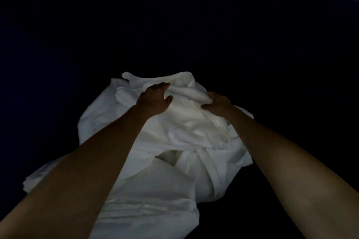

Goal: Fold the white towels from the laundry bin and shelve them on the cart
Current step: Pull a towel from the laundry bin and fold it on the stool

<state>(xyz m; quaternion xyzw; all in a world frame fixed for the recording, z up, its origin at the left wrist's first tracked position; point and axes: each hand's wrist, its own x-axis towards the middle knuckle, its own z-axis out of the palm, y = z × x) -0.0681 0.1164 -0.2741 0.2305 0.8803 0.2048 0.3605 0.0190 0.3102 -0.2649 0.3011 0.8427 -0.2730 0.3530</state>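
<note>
both hands are on the heap of white towels [174, 132] in the dark below. the right hand [217, 103] pinches a rolled fold and the left hand [155, 101] rests spread beside it. soft, light, floppy cloth, i'd guess, best taken at a hemmed corner.

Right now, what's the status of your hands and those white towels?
Right hand grips a fold of the white towels. Left hand on the heap, grip unclear. Towels crumpled, unfolded. Surroundings dark; no obstruction visible.
</note>
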